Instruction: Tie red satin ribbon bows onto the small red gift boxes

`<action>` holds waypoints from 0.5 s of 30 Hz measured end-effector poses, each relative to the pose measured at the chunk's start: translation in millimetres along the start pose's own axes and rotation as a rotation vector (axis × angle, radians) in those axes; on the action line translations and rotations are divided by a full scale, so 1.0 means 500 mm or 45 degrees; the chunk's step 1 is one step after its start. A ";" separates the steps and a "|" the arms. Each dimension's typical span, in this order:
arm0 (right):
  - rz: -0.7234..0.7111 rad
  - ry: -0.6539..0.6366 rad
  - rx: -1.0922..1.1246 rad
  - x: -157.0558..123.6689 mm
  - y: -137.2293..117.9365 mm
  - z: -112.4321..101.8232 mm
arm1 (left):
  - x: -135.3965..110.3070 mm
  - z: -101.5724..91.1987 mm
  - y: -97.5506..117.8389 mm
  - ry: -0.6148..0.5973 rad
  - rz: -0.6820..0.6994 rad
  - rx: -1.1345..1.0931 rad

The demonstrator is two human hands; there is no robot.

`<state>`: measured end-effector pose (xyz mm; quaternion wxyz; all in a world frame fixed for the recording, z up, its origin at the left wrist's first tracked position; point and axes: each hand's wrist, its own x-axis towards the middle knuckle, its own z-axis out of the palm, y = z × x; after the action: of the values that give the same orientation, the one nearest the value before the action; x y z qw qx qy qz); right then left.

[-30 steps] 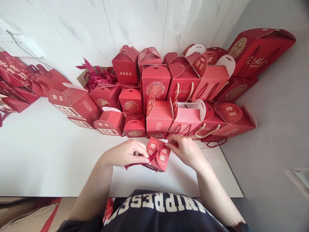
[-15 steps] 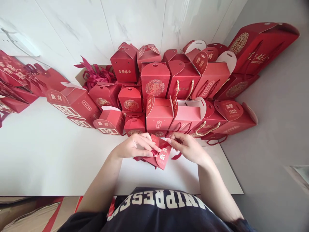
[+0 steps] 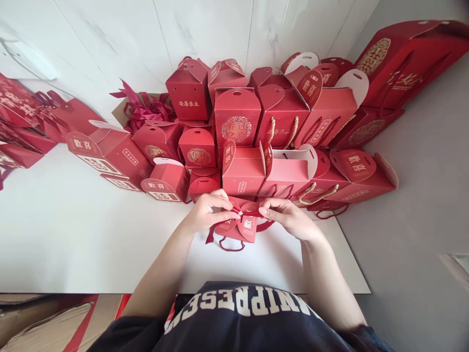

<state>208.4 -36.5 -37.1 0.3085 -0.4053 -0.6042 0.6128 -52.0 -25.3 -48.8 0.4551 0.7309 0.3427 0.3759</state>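
I see box (image 3: pixel 234 235) shut; atop box, left hand (image 3: pixel 209 213), right hand (image 3: pixel 288 216) pinch ribbon (image 3: pixel 251 213) thumb-to-finger; tying looks unfinished.

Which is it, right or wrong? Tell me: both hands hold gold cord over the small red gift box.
Wrong: the head view shows the left hand and right hand holding red ribbon, not gold cord, over the small red gift box.

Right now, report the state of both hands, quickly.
Left hand: closed, pinching the red ribbon at the top of the small red gift box.
Right hand: closed, pinching the same ribbon farther right.
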 end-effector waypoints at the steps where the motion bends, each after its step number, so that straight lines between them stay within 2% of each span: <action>1: 0.015 -0.009 0.004 0.001 0.001 -0.001 | 0.001 0.000 -0.002 0.010 -0.006 -0.018; 6: 0.056 -0.083 0.046 0.010 0.016 -0.001 | -0.001 0.003 -0.016 0.019 0.061 -0.015; 8: 0.085 -0.108 0.070 0.012 0.025 -0.002 | -0.004 0.005 -0.016 0.009 0.038 0.030; 15: 0.166 -0.316 0.175 0.007 0.020 -0.012 | -0.007 -0.010 0.026 -0.032 -0.365 0.177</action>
<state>213.2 -31.2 -46.8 0.2178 -0.3428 -0.5667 0.7168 -56.1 -30.6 -36.0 0.4565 0.7090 0.4629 0.2733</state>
